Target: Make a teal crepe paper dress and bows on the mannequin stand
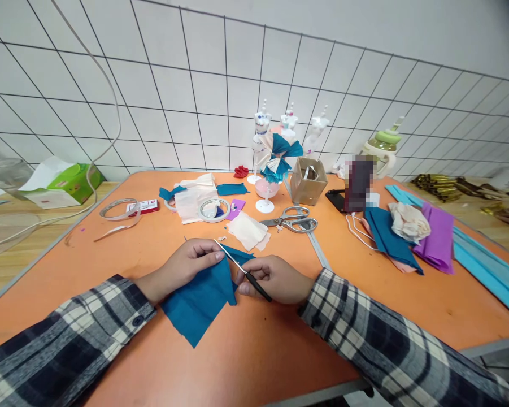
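Note:
My left hand (190, 260) is closed on the upper edge of a teal crepe paper sheet (199, 305), thumb and fingers pinching it. The sheet hangs down toward me in a rough square. In the fingers of my right hand (271, 278) is a thin metal rod with a black handle (257, 285); whether it is a screwdriver or another tool I cannot tell. The rod slants up and left across the paper, its tip by my left thumb. A narrow teal piece (237, 254) lies behind the rod.
Beyond my hands lie scissors (294, 220), cream paper pieces (248, 230) and a tape roll (214, 210). A teal-and-cream paper dress on a mannequin stand (275, 161) is beside a cardboard box (308, 181). Folded purple paper (437, 237) and a phone (358, 183) are at the right.

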Available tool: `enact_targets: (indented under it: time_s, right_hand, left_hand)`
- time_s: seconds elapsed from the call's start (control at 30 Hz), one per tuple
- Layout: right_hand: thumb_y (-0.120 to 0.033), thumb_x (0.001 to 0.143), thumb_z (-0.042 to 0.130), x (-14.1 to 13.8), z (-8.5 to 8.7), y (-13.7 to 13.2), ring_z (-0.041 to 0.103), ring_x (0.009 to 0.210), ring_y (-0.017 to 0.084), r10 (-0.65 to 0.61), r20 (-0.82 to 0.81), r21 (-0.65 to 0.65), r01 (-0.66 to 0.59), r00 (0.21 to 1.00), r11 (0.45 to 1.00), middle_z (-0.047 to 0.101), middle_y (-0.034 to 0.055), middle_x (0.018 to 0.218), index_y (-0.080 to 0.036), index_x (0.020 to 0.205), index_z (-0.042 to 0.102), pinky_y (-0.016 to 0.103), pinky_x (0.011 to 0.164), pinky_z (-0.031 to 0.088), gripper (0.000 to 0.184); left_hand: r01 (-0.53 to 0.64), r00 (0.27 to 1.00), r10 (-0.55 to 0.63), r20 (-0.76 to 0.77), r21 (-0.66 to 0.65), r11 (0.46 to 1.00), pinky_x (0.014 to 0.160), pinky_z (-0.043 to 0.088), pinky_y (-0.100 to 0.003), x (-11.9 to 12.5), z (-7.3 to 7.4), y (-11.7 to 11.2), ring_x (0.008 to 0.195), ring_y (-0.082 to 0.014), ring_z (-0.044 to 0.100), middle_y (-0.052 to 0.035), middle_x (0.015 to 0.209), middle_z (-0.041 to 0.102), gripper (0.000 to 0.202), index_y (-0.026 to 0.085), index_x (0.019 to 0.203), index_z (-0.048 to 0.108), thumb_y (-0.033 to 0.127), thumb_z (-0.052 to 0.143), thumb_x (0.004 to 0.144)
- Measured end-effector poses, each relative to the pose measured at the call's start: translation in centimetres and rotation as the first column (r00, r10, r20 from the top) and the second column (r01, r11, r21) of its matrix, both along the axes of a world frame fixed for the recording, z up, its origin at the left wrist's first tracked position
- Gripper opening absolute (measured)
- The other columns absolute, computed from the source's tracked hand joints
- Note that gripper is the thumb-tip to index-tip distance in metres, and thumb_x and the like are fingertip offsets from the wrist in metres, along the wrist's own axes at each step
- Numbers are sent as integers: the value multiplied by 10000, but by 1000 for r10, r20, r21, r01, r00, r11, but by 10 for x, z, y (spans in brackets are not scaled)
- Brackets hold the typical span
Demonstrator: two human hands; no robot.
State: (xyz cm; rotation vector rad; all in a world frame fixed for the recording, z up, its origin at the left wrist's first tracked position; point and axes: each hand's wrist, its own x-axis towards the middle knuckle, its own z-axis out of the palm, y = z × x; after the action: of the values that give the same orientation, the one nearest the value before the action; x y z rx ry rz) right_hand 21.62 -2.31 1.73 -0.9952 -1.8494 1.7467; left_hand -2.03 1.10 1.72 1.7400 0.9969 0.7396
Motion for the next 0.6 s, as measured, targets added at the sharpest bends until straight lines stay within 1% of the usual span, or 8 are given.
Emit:
enact_targets:
  time_s: [0.1,0.23,0.4,0.5,0.6]
  right_hand:
    - [-457,739,761,0,1,0,355,527,70,0,10,-6,0,1000,1000,480,-61,609,-178,873,643,208,484,264,332]
    - [-449,768,736,-1,4,-2,375,548,71,12,-29,-29,-13,1000,1000,478,-62,631,-177,894,619,203,506,293,322]
    - [-482,784,713,0,3,-1,372,587,77,45,-12,3,-45,999,999,510,-43,707,-178,894,587,209,517,283,347]
    - [-481,785,712,-1,4,-1,364,576,77,46,-5,2,-46,999,999,504,-47,683,-179,873,576,210,510,277,343]
    - [-453,759,742,-2,7,-2,347,543,71,31,-33,-23,-32,999,999,476,-63,622,-178,844,578,204,495,274,332]
  left_hand:
    - [-9,1000,9,-5,35,999,629,462,-242,-1,0,1,663,-162,579,-16,689,663,354,154,731,699,475,617,856]
    - [9,1000,-9,-12,34,999,621,464,-242,-1,-1,0,658,-163,584,-17,684,665,362,154,726,691,482,614,859]
    - [33,999,-33,-34,17,999,675,491,-270,0,-1,-1,719,-195,632,-45,750,711,375,148,766,704,494,601,867]
    - [36,998,-36,-45,11,999,684,495,-278,0,0,-1,726,-202,641,-53,758,721,385,143,769,713,496,595,868]
    - [24,999,-23,-31,27,999,680,497,-274,0,1,-1,718,-200,638,-50,747,718,380,145,759,719,496,610,854]
